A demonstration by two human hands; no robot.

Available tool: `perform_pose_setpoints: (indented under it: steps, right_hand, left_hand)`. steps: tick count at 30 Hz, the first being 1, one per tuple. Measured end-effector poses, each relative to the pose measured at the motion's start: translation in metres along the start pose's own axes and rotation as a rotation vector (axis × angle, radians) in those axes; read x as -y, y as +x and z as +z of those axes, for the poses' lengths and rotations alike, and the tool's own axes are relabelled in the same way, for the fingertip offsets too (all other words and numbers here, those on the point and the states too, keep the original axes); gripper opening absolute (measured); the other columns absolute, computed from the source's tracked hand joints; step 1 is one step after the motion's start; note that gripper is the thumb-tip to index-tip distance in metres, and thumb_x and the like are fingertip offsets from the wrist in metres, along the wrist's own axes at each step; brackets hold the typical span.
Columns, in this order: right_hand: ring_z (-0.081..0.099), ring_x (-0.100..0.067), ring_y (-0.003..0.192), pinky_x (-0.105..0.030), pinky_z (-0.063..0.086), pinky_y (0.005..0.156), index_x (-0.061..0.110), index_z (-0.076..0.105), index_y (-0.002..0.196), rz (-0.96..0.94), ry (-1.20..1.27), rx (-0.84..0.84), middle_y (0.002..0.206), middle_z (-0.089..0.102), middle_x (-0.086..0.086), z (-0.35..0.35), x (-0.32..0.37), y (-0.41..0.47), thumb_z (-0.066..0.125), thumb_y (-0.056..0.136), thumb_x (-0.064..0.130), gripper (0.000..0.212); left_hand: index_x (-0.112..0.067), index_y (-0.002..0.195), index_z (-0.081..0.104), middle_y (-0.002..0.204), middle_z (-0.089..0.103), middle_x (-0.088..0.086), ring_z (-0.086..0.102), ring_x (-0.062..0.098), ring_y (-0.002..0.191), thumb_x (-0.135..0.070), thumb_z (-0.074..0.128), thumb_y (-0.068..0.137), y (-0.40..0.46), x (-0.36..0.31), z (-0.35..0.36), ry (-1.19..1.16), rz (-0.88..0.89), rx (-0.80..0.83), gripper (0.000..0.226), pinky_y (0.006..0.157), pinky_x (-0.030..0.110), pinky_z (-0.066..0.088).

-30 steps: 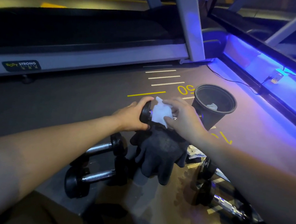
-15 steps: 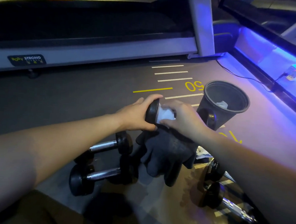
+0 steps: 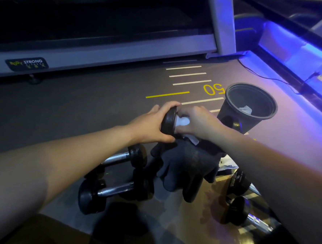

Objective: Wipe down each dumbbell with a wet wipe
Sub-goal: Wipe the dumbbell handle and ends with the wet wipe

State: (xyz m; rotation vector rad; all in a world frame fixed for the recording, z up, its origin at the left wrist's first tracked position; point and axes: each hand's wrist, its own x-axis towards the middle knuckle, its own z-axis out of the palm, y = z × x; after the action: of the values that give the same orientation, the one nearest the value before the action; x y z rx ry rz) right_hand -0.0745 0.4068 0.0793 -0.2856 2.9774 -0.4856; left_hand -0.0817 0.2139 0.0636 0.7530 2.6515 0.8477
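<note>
Wiping a half-hidden dumbbell

Curling round one round black rubber end of the raised dumbbell [image 3: 168, 120], the left hand [image 3: 150, 125] grips it. Its handle is covered by the crumpled white wet wipe [image 3: 182, 121], which the right hand [image 3: 199, 122] clasps, fingers bent. Below the grip, dark knit gloves [image 3: 186, 164] hang, their top hidden.

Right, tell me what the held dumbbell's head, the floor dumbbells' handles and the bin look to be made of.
Held dumbbell's head: matte black, probably rubber-coated; it shows no shine.
Floor dumbbells' handles: bright silver with sharp glints, likely chromed steel.
Bin: dark with a thin rolled rim and a dull sheen, probably plastic, though dim light leaves that open.
</note>
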Motion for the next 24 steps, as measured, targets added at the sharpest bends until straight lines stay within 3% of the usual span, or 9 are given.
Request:
perform_pose_setpoints:
  steps: [5,8,13,18,22,24]
  right_hand:
    - [0.057,-0.027,0.088,-0.039,0.051,0.073,0.020,0.062,0.087,0.006,-0.040,0.093,0.084,0.065,-0.005,-0.003,0.002,0.012,0.080,0.063,0.048,0.041]
    - [0.059,-0.030,0.086,-0.041,0.054,0.074,0.018,0.058,0.080,0.022,-0.089,0.166,0.082,0.064,-0.006,0.001,0.006,0.021,0.081,0.063,0.044,0.039]
    - [0.060,-0.029,0.096,-0.037,0.054,0.079,0.026,0.050,0.090,0.077,-0.127,0.226,0.095,0.060,-0.006,0.005,0.014,0.027,0.078,0.061,0.037,0.042]
    - [0.063,-0.032,0.099,-0.032,0.043,0.071,0.020,0.058,0.112,0.082,-0.221,0.103,0.099,0.062,-0.007,0.008,0.017,0.016,0.073,0.071,0.034,0.046]
    - [0.065,-0.036,0.099,-0.036,0.035,0.069,0.016,0.055,0.121,0.014,-0.396,-0.090,0.102,0.069,-0.013,0.019,0.017,0.000,0.065,0.080,0.031,0.045]
    - [0.065,-0.037,0.097,-0.036,0.034,0.069,0.015,0.055,0.121,-0.007,-0.444,-0.137,0.101,0.070,-0.013,0.023,0.018,-0.004,0.064,0.082,0.031,0.044]
  left_hand:
    - [-0.054,0.145,0.017,0.127,0.044,0.002,0.058,0.026,0.113,-0.043,0.083,0.071,0.002,0.002,-0.002,-0.020,0.018,0.004,0.100,0.096,0.037,0.048]
    - [-0.053,0.145,0.018,0.126,0.044,0.001,0.058,0.025,0.110,-0.043,0.084,0.071,0.001,0.003,-0.002,-0.013,0.031,0.001,0.099,0.092,0.034,0.048]
    - [-0.051,0.145,0.020,0.123,0.046,0.003,0.058,0.023,0.107,-0.041,0.084,0.072,0.002,0.005,-0.001,-0.037,0.045,-0.011,0.098,0.084,0.026,0.041]
    - [-0.053,0.143,0.023,0.128,0.049,0.002,0.056,0.019,0.107,-0.043,0.086,0.068,0.003,0.007,-0.002,-0.060,0.042,-0.018,0.098,0.087,0.028,0.043]
    - [-0.046,0.146,0.028,0.138,0.050,-0.002,0.046,0.012,0.124,-0.040,0.088,0.069,0.002,0.006,-0.005,-0.050,0.078,-0.024,0.098,0.082,0.015,0.031]
    - [-0.045,0.146,0.028,0.139,0.049,-0.003,0.044,0.013,0.128,-0.040,0.089,0.068,0.000,0.005,-0.005,-0.042,0.082,-0.031,0.099,0.082,0.016,0.030]
